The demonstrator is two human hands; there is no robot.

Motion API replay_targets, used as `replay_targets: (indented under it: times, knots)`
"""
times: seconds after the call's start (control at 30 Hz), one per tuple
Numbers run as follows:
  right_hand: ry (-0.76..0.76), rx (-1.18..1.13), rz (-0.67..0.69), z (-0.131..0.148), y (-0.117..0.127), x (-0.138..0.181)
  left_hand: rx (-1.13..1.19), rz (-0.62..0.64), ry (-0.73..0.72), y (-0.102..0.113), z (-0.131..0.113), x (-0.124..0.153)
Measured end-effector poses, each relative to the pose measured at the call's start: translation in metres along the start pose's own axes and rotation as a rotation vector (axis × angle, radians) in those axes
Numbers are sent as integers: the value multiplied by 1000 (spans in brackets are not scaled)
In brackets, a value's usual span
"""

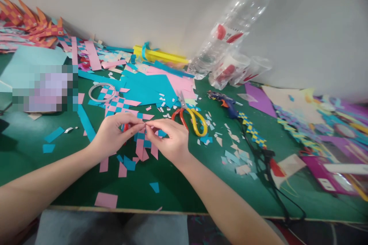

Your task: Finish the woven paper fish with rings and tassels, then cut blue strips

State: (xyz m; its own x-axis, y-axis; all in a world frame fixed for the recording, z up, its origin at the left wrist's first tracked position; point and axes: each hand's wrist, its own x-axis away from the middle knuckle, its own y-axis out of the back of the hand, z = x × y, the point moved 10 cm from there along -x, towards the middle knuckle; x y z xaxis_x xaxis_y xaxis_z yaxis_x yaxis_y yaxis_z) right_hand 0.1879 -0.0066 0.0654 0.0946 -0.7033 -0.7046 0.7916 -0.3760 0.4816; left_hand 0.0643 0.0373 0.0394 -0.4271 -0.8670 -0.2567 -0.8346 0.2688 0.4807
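My left hand (116,130) and my right hand (169,136) meet fingertip to fingertip above the green table. Both are closed in a pinch; whatever sits between the fingertips is too small to make out. Beneath them lies a woven piece of pink and blue paper strips (117,104), partly hidden by the hands. A bit of red shows behind my left fingers. Just right of the woven piece rest scissors (203,122) with one red and one yellow handle. A roll of clear tape (102,92) lies at the woven piece's upper left.
Blue paper sheets (149,86) lie behind the hands. A large plastic bottle (230,26) leans by the wall. The glue gun (227,103) and its black cord are to the right, near a purple case (330,176). Orange woven paper shapes (37,23) fill the back left. Paper scraps are scattered around.
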Motion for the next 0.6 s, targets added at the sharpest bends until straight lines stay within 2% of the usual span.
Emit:
replay_targets:
  times: [0.33, 0.6]
  knots:
    - [-19, -8, -13, 3, 4, 0, -109, -45, -95, 2, -11, 3]
    - [-103, -66, 9, -4, 1, 2, -59, -34, -62, 1, -11, 3]
